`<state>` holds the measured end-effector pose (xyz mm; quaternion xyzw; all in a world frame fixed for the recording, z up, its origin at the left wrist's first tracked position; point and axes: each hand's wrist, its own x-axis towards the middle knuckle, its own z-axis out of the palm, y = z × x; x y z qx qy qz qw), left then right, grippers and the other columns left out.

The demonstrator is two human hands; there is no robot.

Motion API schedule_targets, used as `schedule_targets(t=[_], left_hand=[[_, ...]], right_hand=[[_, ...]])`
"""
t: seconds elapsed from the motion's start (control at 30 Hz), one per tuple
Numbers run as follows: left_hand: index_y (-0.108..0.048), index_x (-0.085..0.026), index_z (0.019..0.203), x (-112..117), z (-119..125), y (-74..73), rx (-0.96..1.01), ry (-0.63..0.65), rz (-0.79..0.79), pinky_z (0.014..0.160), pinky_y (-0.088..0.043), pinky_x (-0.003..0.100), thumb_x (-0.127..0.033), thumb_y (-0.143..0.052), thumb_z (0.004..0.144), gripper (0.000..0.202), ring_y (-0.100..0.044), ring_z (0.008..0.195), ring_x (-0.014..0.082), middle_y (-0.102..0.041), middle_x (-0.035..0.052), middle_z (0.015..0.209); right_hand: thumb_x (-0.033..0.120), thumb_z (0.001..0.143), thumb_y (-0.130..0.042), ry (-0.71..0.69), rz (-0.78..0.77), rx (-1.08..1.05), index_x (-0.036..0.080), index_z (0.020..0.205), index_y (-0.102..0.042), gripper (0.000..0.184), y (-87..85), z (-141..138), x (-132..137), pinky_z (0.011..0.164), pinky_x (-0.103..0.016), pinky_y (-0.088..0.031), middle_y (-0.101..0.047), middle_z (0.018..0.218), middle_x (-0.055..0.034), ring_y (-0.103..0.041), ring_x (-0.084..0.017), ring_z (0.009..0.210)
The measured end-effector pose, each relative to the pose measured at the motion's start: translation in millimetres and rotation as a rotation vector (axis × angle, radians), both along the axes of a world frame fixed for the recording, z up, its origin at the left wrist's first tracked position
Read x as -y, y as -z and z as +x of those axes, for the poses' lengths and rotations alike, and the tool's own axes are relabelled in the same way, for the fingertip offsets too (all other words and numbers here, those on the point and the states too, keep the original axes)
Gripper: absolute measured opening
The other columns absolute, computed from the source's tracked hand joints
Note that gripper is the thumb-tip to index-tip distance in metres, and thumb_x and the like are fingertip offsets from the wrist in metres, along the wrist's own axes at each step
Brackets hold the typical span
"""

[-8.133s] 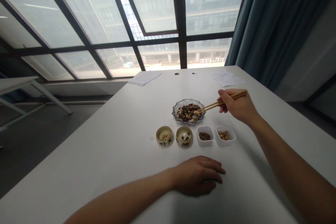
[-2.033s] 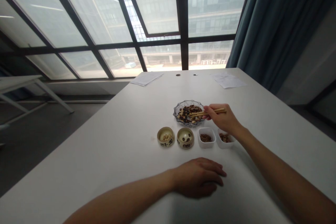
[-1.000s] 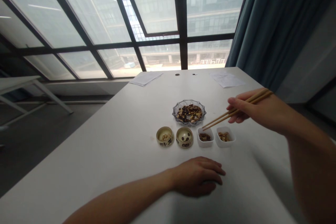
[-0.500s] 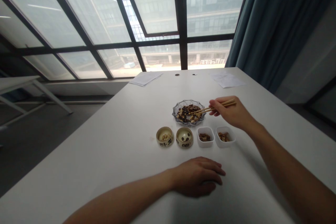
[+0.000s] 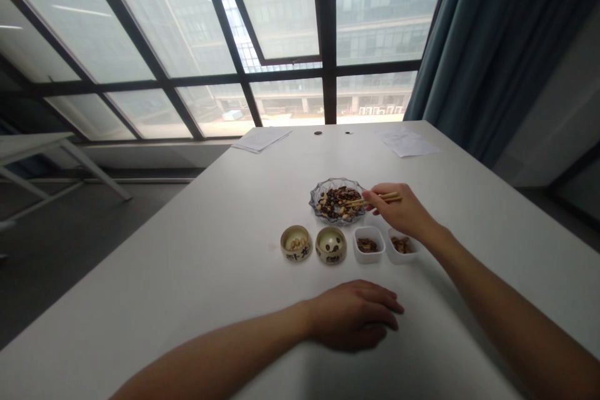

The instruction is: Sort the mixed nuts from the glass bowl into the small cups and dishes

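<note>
Midway between the worktop's [image 5: 225,219] side edges, the right hand's [image 5: 400,209] fingers grip chopsticks [image 5: 394,197], tips in the glass dish [image 5: 315,208] of mixed dry bits [image 5: 330,202]. Picking seems underway; next calls for a steady pinch. The left hand [image 5: 354,315] lies loosely open.

Single view from my head, facing forward and down across the broad, flat-topped white table [image 5: 225,231] toward dark-framed glass windows [image 5: 281,6].

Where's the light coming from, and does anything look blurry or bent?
Head view: daylight enters through the windows, washing out the building outside; soft shadow lies below the left hand on the table; window bars slant, probably wide-angle distortion; pieces in the glass dish look fuzzy.
</note>
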<state>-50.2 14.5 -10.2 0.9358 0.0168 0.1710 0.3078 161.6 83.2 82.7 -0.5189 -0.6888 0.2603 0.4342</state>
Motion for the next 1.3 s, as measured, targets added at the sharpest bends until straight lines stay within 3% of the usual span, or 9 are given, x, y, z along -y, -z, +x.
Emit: schedule_targets(t=[0.43,0.8,1.0,1.17,1.3], left_hand=[[-0.072,-0.016,0.114,0.2,0.4,-0.4,-0.008,0.000,-0.024,0.119,-0.046,0.032,-0.022,-0.057,0.095,0.025,-0.061,0.136,0.0223,-0.070,0.0107,0.137],[-0.071,-0.017,0.115,-0.3,0.0,-2.0,-0.027,0.003,-0.024,0.120,-0.045,0.033,-0.023,-0.058,0.095,0.024,-0.061,0.137,0.0224,-0.070,0.0109,0.137],[-0.071,-0.016,0.116,-0.5,0.2,-3.6,-0.010,0.011,-0.019,0.120,-0.044,0.031,-0.022,-0.056,0.096,0.025,-0.060,0.137,0.0219,-0.070,0.0112,0.138],[-0.070,-0.017,0.116,-0.1,0.3,-4.7,-0.026,0.006,-0.024,0.121,-0.044,0.032,-0.022,-0.057,0.095,0.025,-0.060,0.137,0.0217,-0.070,0.0106,0.137],[-0.070,-0.018,0.115,-0.1,0.1,-4.5,-0.029,0.007,-0.037,0.120,-0.044,0.032,-0.021,-0.058,0.095,0.024,-0.060,0.138,0.0211,-0.070,0.0110,0.138]], right_hand=[[0.050,0.097,-0.065,0.098,0.020,-0.087,0.013,0.080,-0.080,0.043,-2.0,0.1,0.6,0.058,-0.031,-0.062,-0.078,0.069,-0.0091,-0.078,-0.026,0.063],[0.052,0.093,-0.073,0.147,0.013,-0.177,0.014,0.081,-0.080,0.040,-62.1,15.4,38.5,0.056,-0.028,-0.066,-0.079,0.072,-0.0098,-0.079,-0.024,0.062],[0.049,0.095,-0.071,0.139,-0.074,-0.013,0.016,0.079,-0.080,0.038,-95.1,18.5,79.3,0.051,-0.025,-0.062,-0.079,0.069,-0.0092,-0.078,-0.024,0.061],[0.049,0.099,-0.065,0.054,-0.121,0.133,0.017,0.078,-0.080,0.041,-104.0,17.8,95.3,0.049,-0.024,-0.058,-0.079,0.070,-0.0078,-0.078,-0.024,0.063],[0.052,0.090,-0.076,0.079,-0.060,0.106,0.019,0.069,-0.078,0.039,-96.5,16.5,91.3,0.045,-0.025,-0.055,-0.076,0.064,-0.0064,-0.074,-0.024,0.056]])
